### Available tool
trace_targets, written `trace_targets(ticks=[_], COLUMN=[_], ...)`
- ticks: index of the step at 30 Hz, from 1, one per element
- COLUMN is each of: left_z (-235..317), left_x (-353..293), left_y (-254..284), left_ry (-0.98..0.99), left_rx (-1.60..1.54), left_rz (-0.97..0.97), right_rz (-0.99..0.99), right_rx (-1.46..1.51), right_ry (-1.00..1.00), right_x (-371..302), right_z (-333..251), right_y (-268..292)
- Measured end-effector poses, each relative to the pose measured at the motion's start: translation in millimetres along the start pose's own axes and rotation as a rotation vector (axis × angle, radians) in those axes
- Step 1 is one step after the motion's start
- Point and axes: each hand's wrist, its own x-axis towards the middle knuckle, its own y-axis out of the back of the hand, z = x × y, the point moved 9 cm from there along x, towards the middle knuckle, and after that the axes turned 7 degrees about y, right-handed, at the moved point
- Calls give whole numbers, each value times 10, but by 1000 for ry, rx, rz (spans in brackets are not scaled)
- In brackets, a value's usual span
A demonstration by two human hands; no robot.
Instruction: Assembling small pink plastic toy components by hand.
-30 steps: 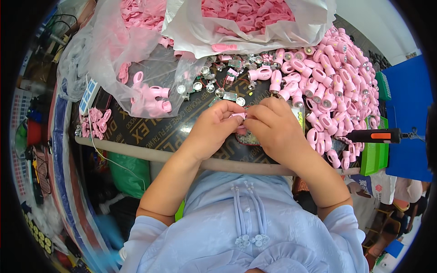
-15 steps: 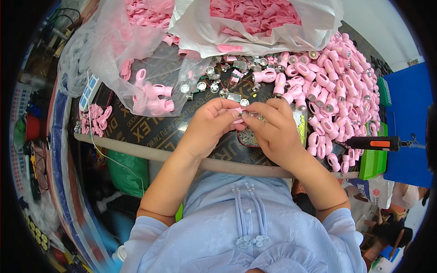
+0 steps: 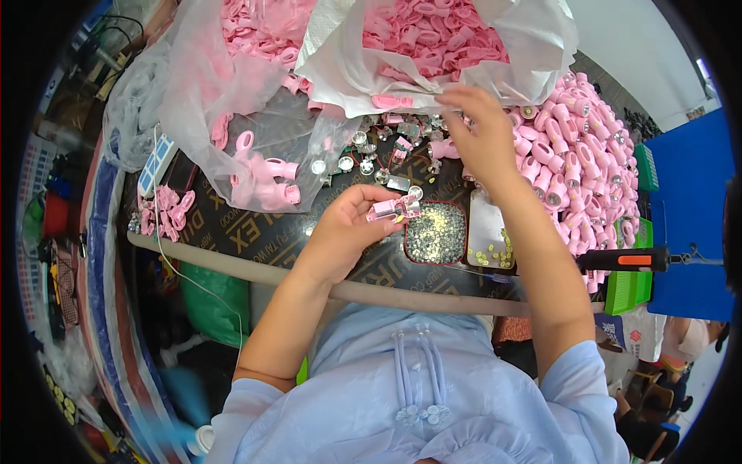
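My left hand [image 3: 340,232] is closed on a half-built pink flashlight [image 3: 390,209], an open shell with a silver reflector cup [image 3: 415,194] at its right end. A small yellow-green piece shows on its lower side. My right hand [image 3: 485,139] is stretched far forward over the edge of a white sack [image 3: 325,81], its fingers apart and nothing visible in them. Left of those fingertips, a loose pink shell piece [image 3: 393,101] lies on the sack's edge. Beside the held flashlight stands a red-rimmed tray of small metal parts [image 3: 437,232].
Finished-looking pink flashlights [image 3: 572,155] are heaped at the right. A tray with yellow-green pieces [image 3: 488,251] lies under my right forearm. Circuit parts with reflectors [image 3: 367,151] spread across the middle. A clear plastic bag [image 3: 209,100] stands left, and an orange-black electric screwdriver [image 3: 630,261] hangs at right.
My right hand has left the flashlight and moved forward to the white sack. The left hand keeps the flashlight, now lower and left, with its reflector in plain view.
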Motion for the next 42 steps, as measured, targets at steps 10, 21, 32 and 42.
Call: trace_targets(ticks=[10,21,32,42], left_z=[21,186,115,71], left_x=[-142,-202,-65,-73], left_y=[143,368,63,-101], left_ry=[-50,-166,-203,-190], left_rx=[-29,-29,-32,37], left_rz=[-41,14,-102,-105], right_rz=[-736,-347,-152,-110], right_rx=[-139,301,1278,1205], right_ry=[32,-519,-871,-621], right_x=[413,207,-725,-902], right_z=[247,354,-302,-631], right_y=[-1333,-630,-162,-168])
